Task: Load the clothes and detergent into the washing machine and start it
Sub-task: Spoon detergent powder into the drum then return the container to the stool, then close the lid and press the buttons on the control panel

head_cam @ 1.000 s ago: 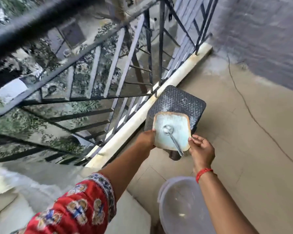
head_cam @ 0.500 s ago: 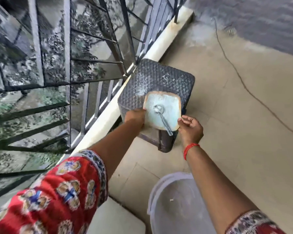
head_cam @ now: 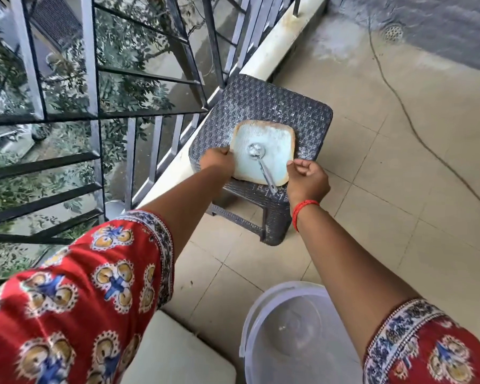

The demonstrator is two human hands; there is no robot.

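A pale blue square plate (head_cam: 275, 145) with a brown rim lies on a dark woven plastic stool (head_cam: 261, 106). On the plate rests a metal spoon (head_cam: 261, 162), its bowl near the middle and its handle pointing toward me. My left hand (head_cam: 216, 160) grips the plate's left edge. My right hand (head_cam: 306, 178) pinches the plate's near right corner, with a red thread round the wrist. No clothes or washing machine controls are visible.
A grey metal railing (head_cam: 94, 112) and a cream kerb (head_cam: 275, 42) run along the left. A translucent white bucket (head_cam: 288, 328) stands near my feet, beside a cream flat surface (head_cam: 178, 356). A thin cable (head_cam: 416, 134) crosses the tiled floor; a drain (head_cam: 391, 31) is far right.
The plate, held in the air above the stool a second ago, has come down onto the stool's top. Both hands stay on its edges. My view has tilted further down.
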